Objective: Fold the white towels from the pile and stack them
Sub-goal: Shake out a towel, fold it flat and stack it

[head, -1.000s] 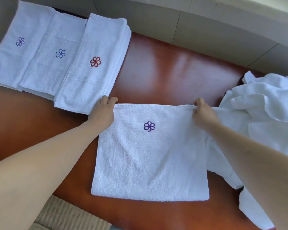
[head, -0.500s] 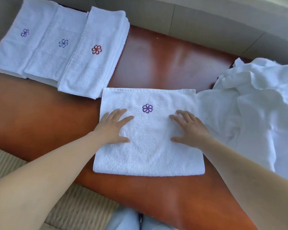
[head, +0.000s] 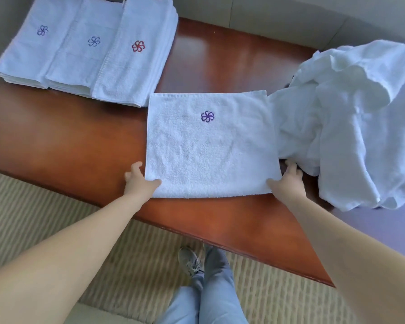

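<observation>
A glossy reddish-brown table (head: 84, 136) stands against a pale panelled wall (head: 278, 15), over a striped beige carpet (head: 45, 206). Below the near table edge the person's legs in light blue trousers (head: 211, 298) and one grey shoe (head: 189, 260) are visible.

Towels on the table fall into three groups. One folded towel (head: 208, 150), marked with a purple flower (head: 207, 116), lies flat at the middle. Three stacks (head: 91, 50) of folded towels sit side by side at the far left corner, overlapping; their top flowers are purple, blue and red, left to right. One loose pile (head: 360, 118) of unfolded white towels occupies the right end, its edge touching the folded towel's right side.

Two hands are shown. The left hand (head: 138, 181) pinches the folded towel's near left corner, thumb on top. The right hand (head: 288, 183) pinches the near right corner likewise, its fingers beside the pile.
</observation>
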{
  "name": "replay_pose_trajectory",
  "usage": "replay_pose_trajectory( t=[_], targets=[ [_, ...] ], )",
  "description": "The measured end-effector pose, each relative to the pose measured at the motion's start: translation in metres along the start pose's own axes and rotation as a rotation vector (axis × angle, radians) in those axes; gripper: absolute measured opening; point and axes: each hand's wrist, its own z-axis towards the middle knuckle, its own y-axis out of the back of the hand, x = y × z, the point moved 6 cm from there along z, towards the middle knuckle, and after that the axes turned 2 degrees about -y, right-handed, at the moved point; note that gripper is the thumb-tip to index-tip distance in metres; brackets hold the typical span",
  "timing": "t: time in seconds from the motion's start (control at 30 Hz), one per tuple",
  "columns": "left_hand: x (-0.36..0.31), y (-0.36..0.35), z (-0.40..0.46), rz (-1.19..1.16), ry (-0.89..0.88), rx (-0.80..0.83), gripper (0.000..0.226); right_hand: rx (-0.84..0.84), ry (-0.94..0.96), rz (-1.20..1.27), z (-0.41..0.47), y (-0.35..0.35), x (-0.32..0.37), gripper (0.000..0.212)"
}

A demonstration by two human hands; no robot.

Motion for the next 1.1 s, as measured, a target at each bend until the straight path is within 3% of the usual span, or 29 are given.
replay_pose_trajectory(
  t=[0.07,0.17,0.27,0.4,0.5,0.63,0.77,0.97,1.1],
  targets=[
    [0.011,-0.003,-0.004,-0.062,0.09,0.039,0.066,0.031,-0.145,0.15,-0.001,-0.004,-0.019,0.063],
    [0.023,-0.005,-0.004,-0.224,0.144,0.121,0.052,0.096,-0.184,0.249,0.003,-0.01,-0.03,0.041],
    [0.031,-0.006,-0.009,-0.371,0.214,0.191,0.054,0.074,-0.201,0.36,0.006,-0.013,-0.036,0.038],
    [0.04,-0.01,-0.021,-0.329,0.309,0.289,0.062,0.117,-0.223,0.403,0.0,-0.017,-0.045,0.029],
    [0.047,-0.005,-0.023,-0.376,0.304,0.294,0.059,0.178,-0.186,0.488,-0.007,-0.012,-0.043,0.016],
    [0.057,0.007,-0.028,-0.6,0.231,0.263,0.037,0.168,-0.149,0.64,-0.02,-0.002,-0.044,0.018],
    [0.07,0.017,-0.046,-0.608,0.237,0.233,0.044,0.183,-0.179,0.581,-0.041,0.001,-0.057,0.019],
    [0.093,0.03,-0.092,-0.377,0.261,0.309,0.038,0.325,-0.236,0.374,-0.094,0.001,-0.087,0.038],
    [0.092,0.045,-0.111,-0.267,0.24,0.367,0.038,0.444,-0.175,0.22,-0.114,0.011,-0.082,0.034]
  ],
)
